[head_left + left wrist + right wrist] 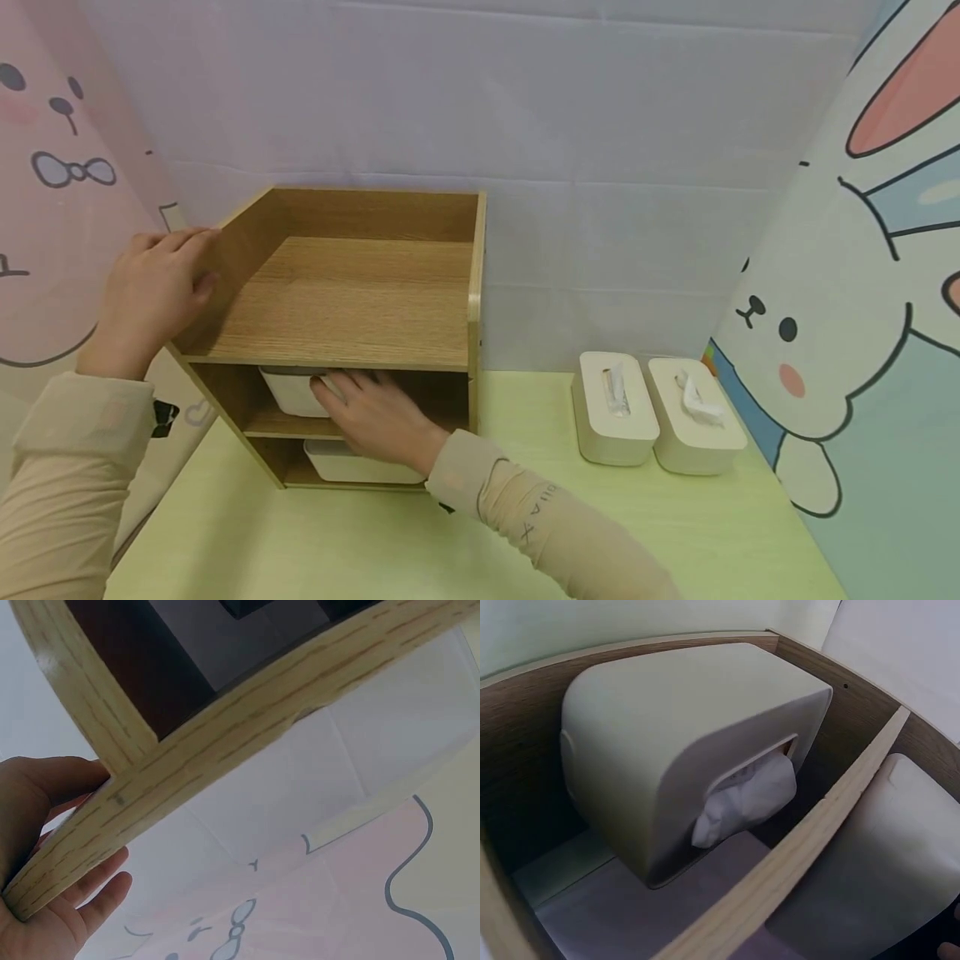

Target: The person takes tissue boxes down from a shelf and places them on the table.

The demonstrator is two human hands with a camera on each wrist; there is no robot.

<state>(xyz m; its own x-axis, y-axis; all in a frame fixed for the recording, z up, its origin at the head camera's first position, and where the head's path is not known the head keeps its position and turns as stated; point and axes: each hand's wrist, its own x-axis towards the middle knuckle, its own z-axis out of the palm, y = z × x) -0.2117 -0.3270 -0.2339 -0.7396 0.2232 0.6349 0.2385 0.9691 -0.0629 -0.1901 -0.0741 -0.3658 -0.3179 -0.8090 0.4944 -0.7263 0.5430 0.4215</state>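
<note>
My left hand (153, 287) grips the top of the left side panel of a wooden shelf unit (360, 308). In the left wrist view its thumb and fingers lie on opposite sides of the panel. My right hand (386, 417) reaches into the middle compartment, its fingers against the front of a white tissue box (294, 393), which they partly cover. A second white tissue box (360, 463) lies in the bottom compartment. The right wrist view shows that lower box (690, 697) with tissue (754, 795) poking from its slot, and right-hand fingertips (949, 951) beside the other box.
Two more white tissue boxes (617, 417) (696, 425) stand side by side on the pale green table (525, 517), right of the shelf. A white cloth wall (600, 167) hangs behind. Cartoon-printed panels flank both sides.
</note>
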